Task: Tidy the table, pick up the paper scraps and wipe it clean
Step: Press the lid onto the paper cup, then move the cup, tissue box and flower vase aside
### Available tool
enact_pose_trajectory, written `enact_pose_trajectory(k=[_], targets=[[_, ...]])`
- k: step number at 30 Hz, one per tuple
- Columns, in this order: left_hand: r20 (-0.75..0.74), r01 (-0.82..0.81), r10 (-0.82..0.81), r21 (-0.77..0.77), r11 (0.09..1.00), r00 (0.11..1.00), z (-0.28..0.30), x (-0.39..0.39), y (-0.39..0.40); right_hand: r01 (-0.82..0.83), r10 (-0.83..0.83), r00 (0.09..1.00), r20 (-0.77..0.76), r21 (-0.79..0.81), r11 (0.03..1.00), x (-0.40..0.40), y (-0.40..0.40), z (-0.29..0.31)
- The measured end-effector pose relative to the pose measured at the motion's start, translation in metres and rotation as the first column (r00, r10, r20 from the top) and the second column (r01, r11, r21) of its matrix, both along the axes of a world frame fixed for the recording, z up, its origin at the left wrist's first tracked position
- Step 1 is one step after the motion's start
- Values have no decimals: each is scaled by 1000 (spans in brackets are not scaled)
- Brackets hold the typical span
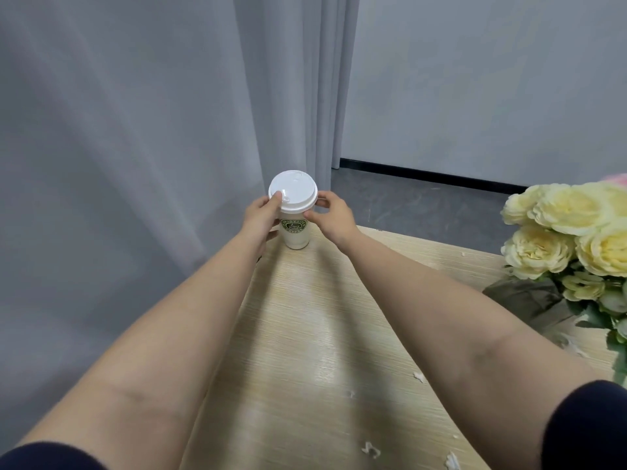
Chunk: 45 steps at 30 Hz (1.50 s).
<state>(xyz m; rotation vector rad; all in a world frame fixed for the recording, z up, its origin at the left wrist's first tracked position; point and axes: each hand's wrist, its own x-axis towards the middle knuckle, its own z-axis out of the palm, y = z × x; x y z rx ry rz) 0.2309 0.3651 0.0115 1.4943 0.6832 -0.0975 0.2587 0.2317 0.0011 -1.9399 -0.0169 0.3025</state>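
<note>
Hands meet at the far corner of the worktop (305,334), where we hold a white paper cup (296,232) that stands upright on the wood near the far left edge. Our left hand (263,215) wraps the cup's side with its fingers curled round it, the thumb lying up on the rim of the white lid (293,191). Our right hand (330,213) pinches the lid's edge from the other side, thumb and fingers curled against the rim. The cup carries a green round label facing us.

Paper scraps (370,449) lie scattered on the near right part of the worktop, well apart from the cup; another small scrap (419,376) sits a little farther in. A bunch of pale yellow flowers (570,239) rests on the right side of the worktop. A grey curtain (135,130) hangs behind the left edge.
</note>
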Motion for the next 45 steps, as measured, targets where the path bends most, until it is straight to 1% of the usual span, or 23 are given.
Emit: enact_pose_trajectory(k=[4, 8, 12, 17, 24, 31, 34, 36, 38, 41, 45], targets=[[-8, 11, -11, -10, 1000, 1000, -8, -1, 1, -6, 5, 1000, -20, -23, 1000, -2, 0, -5], [13, 12, -12, -29, 1000, 1000, -11, -1, 1, 7, -7, 999, -35, -7, 1000, -3, -3, -7], [4, -4, 4, -26, 1000, 1000, -12, -2, -1, 14, -14, 999, -47, -3, 1000, -6, -3, -11], [-27, 17, -16, 64, 998, 1000, -12, -4, 4, 5, -8, 998, -70, -54, 999, -10, -5, -11], [-94, 68, -50, 196, 978, 994, -7, -25, 8, 3, -16, 995, -96, -129, 992, -33, -29, -5], [-138, 180, -144, 295, 938, 980, -6, -66, -22, 18, -33, 994, -105, -143, 990, -75, -65, 6], [-160, 306, -263, 388, 869, 951, -2, -87, -45, 24, -38, 996, -85, -165, 986, -97, -88, 10], [-175, 401, -362, 467, 788, 916, 3, -102, -63, 28, -44, 996, -80, -187, 982, -114, -108, 11], [-177, 461, -439, 531, 711, 881, 5, -111, -77, 13, -32, 996, -83, -228, 974, -127, -124, 10], [-193, 550, -561, 598, 584, 805, 7, -125, -113, 39, -62, 995, -72, -279, 959, -154, -164, 10], [-233, 633, -678, 645, 428, 697, 9, -144, -171, 71, -105, 992, -67, -383, 921, -188, -227, 14]])
